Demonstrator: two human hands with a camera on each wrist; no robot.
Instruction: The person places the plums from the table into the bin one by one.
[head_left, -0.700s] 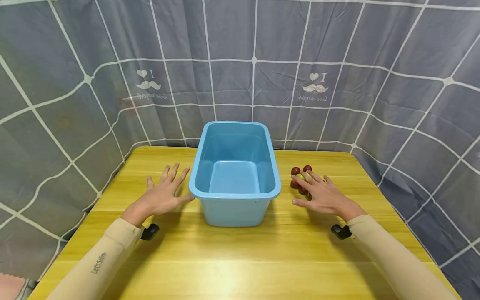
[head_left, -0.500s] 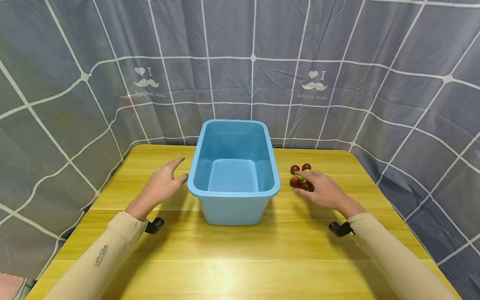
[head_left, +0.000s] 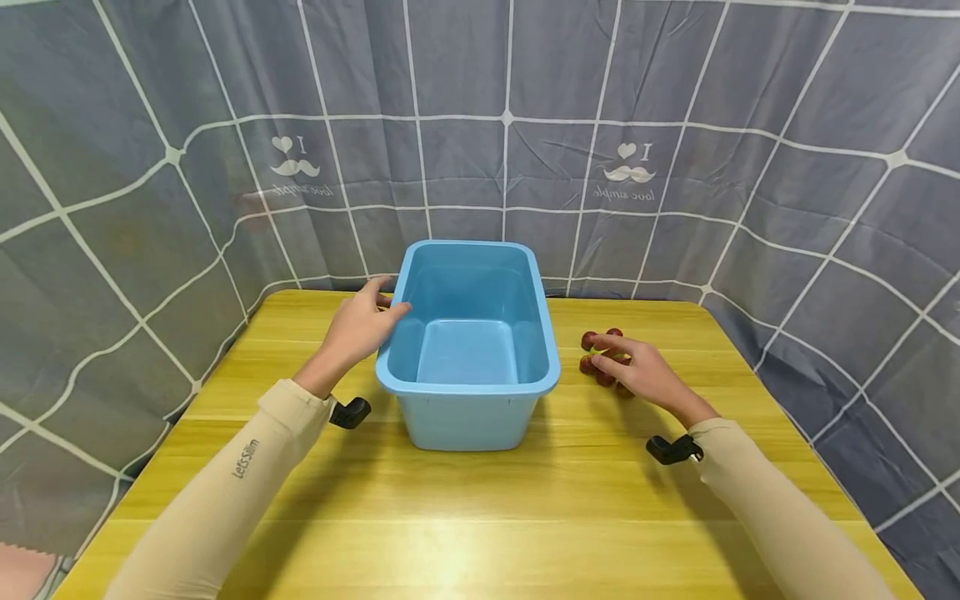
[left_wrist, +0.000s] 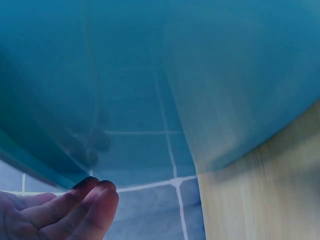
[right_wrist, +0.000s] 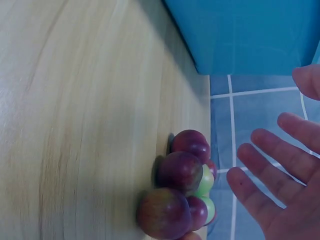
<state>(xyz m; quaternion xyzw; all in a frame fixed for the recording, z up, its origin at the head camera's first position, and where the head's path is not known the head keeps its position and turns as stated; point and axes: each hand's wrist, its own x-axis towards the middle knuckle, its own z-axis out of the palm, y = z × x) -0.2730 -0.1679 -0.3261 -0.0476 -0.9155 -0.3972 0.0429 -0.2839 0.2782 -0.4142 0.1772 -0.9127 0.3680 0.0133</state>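
A light blue plastic tub stands at the middle of the table. My left hand is at its left rim, thumb over the rim and fingers outside. In the left wrist view, the fingers are close beside the tub's outer wall, which mirrors their tips. Right of the tub lies a cluster of red-purple plums with smaller green fruits among them. My right hand hovers over the cluster, partly covering it in the head view. Its fingers are spread and grip nothing.
The yellow wood-grain table extends in front of the tub and to both sides. A grey curtain with white grid lines hangs behind and around it. Black wrist-camera mounts stick out beneath both wrists.
My left hand has moved forward and right, from beside the tub to its rim. My right hand's spread fingers have drawn closer together over the plums. The tub stays in place.
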